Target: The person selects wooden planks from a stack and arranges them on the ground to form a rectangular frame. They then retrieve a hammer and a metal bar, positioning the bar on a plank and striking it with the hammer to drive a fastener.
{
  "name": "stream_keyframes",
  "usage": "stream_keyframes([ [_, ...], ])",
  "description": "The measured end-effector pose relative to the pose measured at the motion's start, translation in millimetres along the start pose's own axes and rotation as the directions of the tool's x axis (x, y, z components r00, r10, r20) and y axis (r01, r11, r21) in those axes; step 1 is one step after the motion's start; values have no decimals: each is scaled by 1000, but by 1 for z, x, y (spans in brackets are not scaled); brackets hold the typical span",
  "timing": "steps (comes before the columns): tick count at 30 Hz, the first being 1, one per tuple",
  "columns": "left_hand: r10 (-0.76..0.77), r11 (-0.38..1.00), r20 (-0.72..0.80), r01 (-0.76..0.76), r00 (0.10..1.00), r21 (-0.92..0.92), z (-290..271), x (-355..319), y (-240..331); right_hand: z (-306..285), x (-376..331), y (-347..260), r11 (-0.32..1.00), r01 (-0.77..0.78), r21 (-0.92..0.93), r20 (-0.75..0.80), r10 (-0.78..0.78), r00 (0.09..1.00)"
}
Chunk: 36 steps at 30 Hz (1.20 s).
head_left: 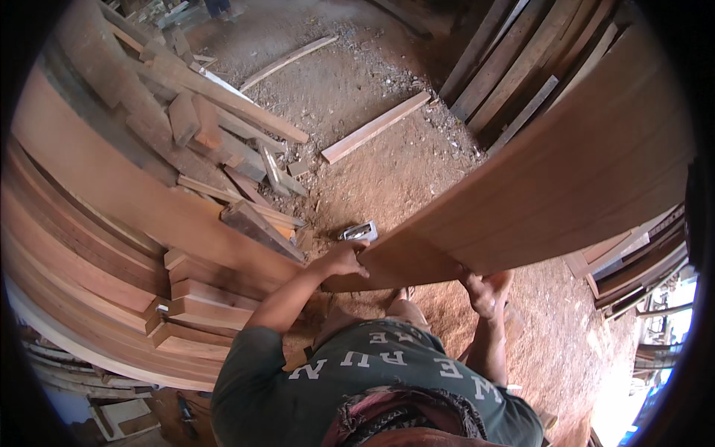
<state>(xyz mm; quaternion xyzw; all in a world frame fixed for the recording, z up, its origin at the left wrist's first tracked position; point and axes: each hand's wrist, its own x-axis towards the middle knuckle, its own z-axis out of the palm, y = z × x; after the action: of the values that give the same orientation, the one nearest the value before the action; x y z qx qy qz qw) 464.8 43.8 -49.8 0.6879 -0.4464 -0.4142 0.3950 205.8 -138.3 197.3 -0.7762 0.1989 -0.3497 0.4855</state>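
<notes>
In front of our body, over the sawdust-strewn ground [402, 182], we have a wide brown board [551, 175], its near end between our hands and its length rising away to our right. Our left hand [345, 259] is closed around the near end, by the upper corner, with fingers over the face. Our right hand [485, 294] is closed on the lower edge, further along; part of its grip is hidden, so we cannot tell how far the fingers reach behind. Whether the far end rests on anything, we cannot tell either.

We judge the board heavy for its width and length, stiff along the grain, and unlikely to break in ordinary handling. Its face looks smooth and dusty, so a flat palm might slip; the edges should give us a surer hold. With so much length beyond our right hand, the far end would probably pull, and hands set wider apart, one under the lower edge, should balance it better.

Near our left hand lie the long plank [149, 197] and the stacked timber [208, 305]. A small metallic object [359, 232] sits on the ground beyond it.
</notes>
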Motion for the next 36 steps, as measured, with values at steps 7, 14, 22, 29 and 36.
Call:
stream_keyframes([
  [7,-10,1000,14,11,1000,-14,54,109,74,-135,66,60,975,-141,170,-128,163,978],
  [14,-34,989,59,42,998,-139,66,194,172,-267,107,145,973,43,226,-435,61,898],
  [22,-11,998,-207,-1,978,-58,71,285,250,-297,203,122,956,71,284,-710,160,686],
  [29,41,997,-273,-20,961,80,23,401,262,-316,298,193,949,44,313,-730,211,650],
  [36,156,968,-272,-92,950,234,-49,558,251,-324,405,314,900,-40,435,-705,368,606],
])
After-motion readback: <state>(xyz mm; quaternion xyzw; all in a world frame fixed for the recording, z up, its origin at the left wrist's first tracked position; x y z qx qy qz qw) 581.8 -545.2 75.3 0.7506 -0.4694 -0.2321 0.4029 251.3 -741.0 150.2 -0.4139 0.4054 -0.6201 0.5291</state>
